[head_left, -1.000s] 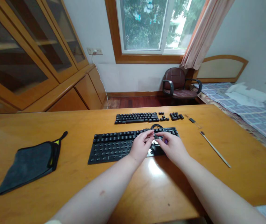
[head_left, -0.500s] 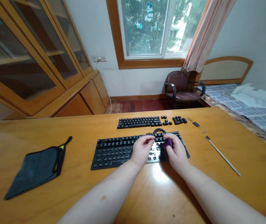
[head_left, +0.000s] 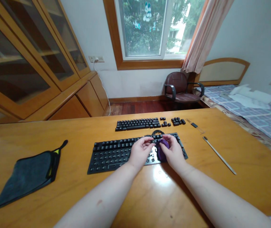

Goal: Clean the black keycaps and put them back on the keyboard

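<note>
My left hand (head_left: 140, 151) rests curled on the keyboard (head_left: 116, 153), fingertips on its upper keys; my right hand (head_left: 173, 152) grips a purple lump (head_left: 161, 148) pressed on the keyboard's bare right part. Left: folded dark pouch (head_left: 28, 172). Right: thin stick (head_left: 219, 155). Beyond, on the table (head_left: 78, 133): rows of loose keys (head_left: 137, 123).

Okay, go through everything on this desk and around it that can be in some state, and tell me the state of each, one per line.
keyboard: flat on desk, many keycaps off
removed keycaps: laid in rows behind keyboard
purple lump: gripped, pressed on keyboard
left hand: resting on keyboard
right hand: closed on purple lump
dark pouch: lying flat, unzipped
thin stick: lying loose, untouched
window: cannot tell
</note>
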`<state>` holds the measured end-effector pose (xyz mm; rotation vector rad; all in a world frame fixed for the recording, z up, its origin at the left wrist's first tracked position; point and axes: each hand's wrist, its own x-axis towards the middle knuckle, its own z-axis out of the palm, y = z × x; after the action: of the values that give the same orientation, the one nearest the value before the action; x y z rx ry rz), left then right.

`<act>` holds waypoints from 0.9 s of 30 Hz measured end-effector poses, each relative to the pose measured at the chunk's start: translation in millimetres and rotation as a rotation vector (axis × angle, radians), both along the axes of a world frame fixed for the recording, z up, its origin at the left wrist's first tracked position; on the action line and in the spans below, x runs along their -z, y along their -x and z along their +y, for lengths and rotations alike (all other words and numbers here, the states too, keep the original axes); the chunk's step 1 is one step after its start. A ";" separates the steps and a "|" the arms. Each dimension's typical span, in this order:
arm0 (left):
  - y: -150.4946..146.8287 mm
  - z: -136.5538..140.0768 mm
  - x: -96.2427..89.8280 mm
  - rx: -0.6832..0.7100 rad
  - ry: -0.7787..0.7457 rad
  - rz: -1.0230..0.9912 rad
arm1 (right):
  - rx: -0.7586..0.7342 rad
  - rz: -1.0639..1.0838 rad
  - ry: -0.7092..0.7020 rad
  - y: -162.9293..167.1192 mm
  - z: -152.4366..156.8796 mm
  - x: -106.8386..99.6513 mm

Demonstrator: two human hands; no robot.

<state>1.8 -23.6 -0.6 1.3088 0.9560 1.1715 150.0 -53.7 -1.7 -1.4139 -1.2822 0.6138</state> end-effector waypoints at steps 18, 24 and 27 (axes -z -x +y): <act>1.6 -0.7 -4.2 -0.017 0.002 0.021 | -0.262 0.264 0.063 -4.2 1.8 -4.0; 2.1 -4.3 -6.4 -0.016 -0.014 0.080 | -0.261 0.226 0.066 -3.5 0.9 -7.4; 2.2 -5.5 -7.0 -0.037 0.008 0.108 | -0.238 0.204 0.062 -2.4 0.5 -6.8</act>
<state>-0.4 -29.1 6.4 1.3637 1.0663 1.1336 152.4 -53.2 5.1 -1.2217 -1.2853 0.9413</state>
